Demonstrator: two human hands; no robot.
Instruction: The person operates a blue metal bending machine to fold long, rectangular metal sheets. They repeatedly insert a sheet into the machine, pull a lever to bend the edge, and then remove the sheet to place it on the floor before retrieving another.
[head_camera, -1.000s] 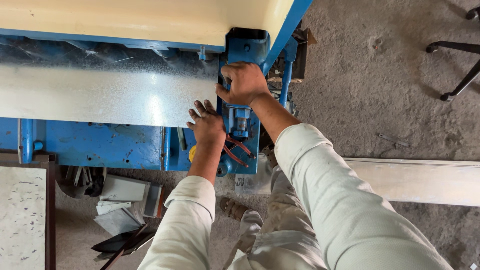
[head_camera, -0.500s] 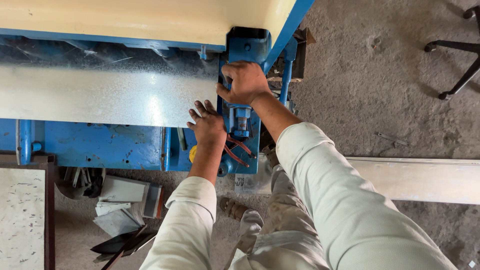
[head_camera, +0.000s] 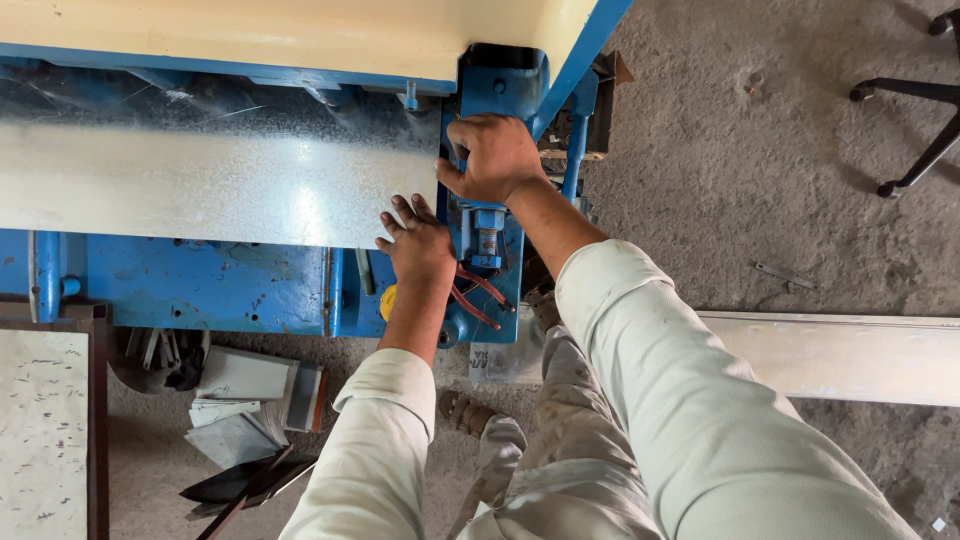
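The left hand (head_camera: 418, 250) lies flat, fingers spread, on the sheet (head_camera: 210, 185); the right hand (head_camera: 497, 158) grips the blue machine (head_camera: 200, 285); a slip toward the sheet's edge could cut fingers.

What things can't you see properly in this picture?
Head view only:
- What the right hand grips on the blue machine: the hand itself covers it.
- The metal sheet: its left end runs past the picture's edge.
- The left hand: its palm side lies hidden against the sheet's corner.
- The scraps on the floor: too dark and jumbled to tell apart.
- The black stand: cut off at the right edge.
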